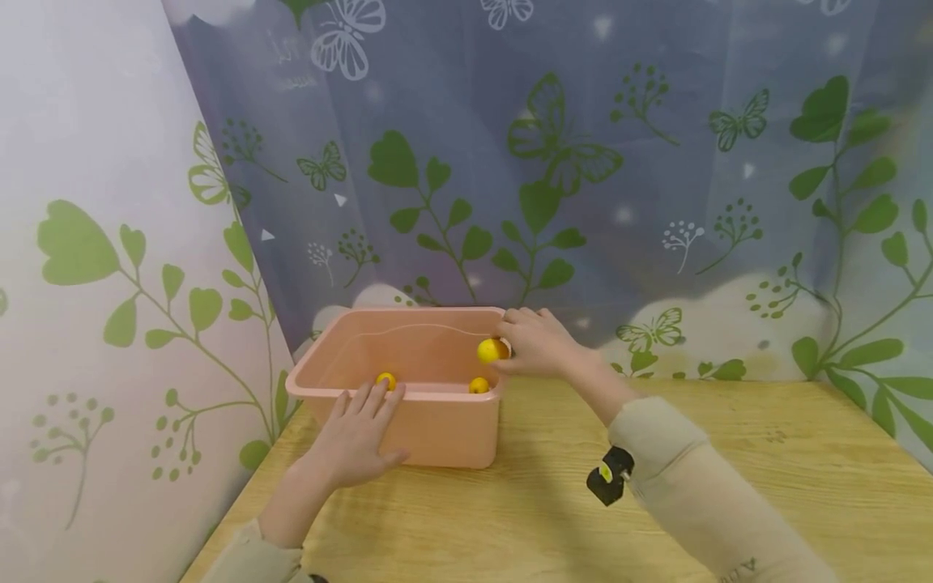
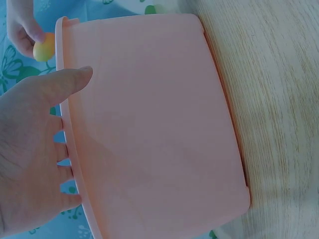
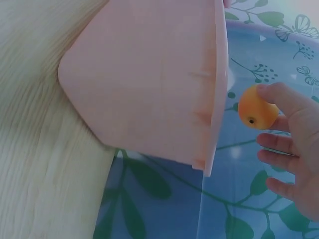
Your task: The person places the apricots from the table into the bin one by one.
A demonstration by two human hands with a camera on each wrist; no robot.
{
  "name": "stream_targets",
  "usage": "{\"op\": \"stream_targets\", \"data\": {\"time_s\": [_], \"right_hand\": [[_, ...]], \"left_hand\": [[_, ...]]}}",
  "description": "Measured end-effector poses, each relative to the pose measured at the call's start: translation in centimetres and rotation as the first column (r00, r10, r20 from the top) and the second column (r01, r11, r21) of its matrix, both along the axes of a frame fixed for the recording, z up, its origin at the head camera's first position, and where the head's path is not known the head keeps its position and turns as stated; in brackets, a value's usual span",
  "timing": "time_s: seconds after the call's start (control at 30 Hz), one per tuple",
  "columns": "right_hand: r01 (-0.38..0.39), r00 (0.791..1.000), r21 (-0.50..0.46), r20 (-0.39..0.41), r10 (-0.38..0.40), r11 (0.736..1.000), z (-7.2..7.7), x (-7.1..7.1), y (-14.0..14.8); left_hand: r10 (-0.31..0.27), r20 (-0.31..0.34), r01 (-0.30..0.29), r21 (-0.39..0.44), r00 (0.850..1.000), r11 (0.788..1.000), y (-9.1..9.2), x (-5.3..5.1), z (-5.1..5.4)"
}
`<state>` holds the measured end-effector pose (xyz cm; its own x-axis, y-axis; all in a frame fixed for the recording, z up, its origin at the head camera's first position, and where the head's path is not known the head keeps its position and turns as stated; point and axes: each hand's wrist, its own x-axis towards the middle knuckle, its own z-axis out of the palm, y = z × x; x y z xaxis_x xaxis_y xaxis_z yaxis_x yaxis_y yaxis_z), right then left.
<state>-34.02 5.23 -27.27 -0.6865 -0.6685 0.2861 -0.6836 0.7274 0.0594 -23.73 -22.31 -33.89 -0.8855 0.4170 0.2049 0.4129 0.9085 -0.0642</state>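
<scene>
A pink plastic bin [image 1: 437, 429] stands on the table, its mouth facing up. My right hand [image 1: 539, 344] pinches an orange [image 1: 492, 351] between thumb and fingers, just above the bin's right rim. The right wrist view shows this same orange [image 3: 258, 107] with a small dark spot on its end. Two more yellow-orange fruits lie in the bin: one [image 1: 478, 385] near the right end, another [image 1: 386, 380] beyond my left fingertips. My left hand [image 1: 357, 441] rests on the near rim with straight fingers reaching over it; its thumb [image 2: 75, 79] lies along the outer wall.
The wooden table [image 1: 700, 478] extends to the right of the bin. Behind it hangs a cloth [image 1: 466, 227] printed with leaves and butterflies, and a similar pale sheet [image 1: 109, 340] rises at the left. The bin's near wall hides part of its floor.
</scene>
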Motion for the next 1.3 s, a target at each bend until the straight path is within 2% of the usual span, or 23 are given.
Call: {"op": "stream_targets", "data": {"time_s": [0.3, 0.57, 0.73, 0.87, 1.13, 1.3], "right_hand": [[0.032, 0.999, 0.03, 0.032, -0.033, 0.999, -0.4, -0.1, -1.7], [0.031, 0.999, 0.002, 0.036, -0.031, 1.0, -0.2, 0.2, -0.5], [0.026, 0.999, -0.035, 0.022, -0.025, 0.999, -0.6, 0.3, 1.3], [0.032, 0.999, -0.05, 0.045, -0.03, 0.998, -1.3, 0.6, 3.3], [0.065, 0.998, -0.063, 0.025, -0.064, 0.996, -3.5, 0.4, 8.5], [0.083, 0.996, -0.066, 0.034, -0.081, 0.994, -5.0, 0.9, 11.6]], "left_hand": [[-0.008, -0.013, 0.008, 0.012, 1.0, 1.0, 0.2, 0.1, -0.1], [-0.01, -0.022, 0.01, 0.016, 1.0, 1.0, 0.2, -0.1, 0.0], [-0.005, -0.017, 0.006, 0.009, 1.0, 1.0, 0.2, 0.0, 0.0], [-0.007, -0.014, 0.007, 0.016, 1.0, 1.0, 0.1, 0.1, 0.0], [-0.008, -0.044, 0.009, 0.014, 0.999, 1.0, -0.1, -0.1, -0.2], [-0.01, -0.037, 0.011, 0.014, 0.999, 1.0, 0.1, 0.2, 0.1]]}}
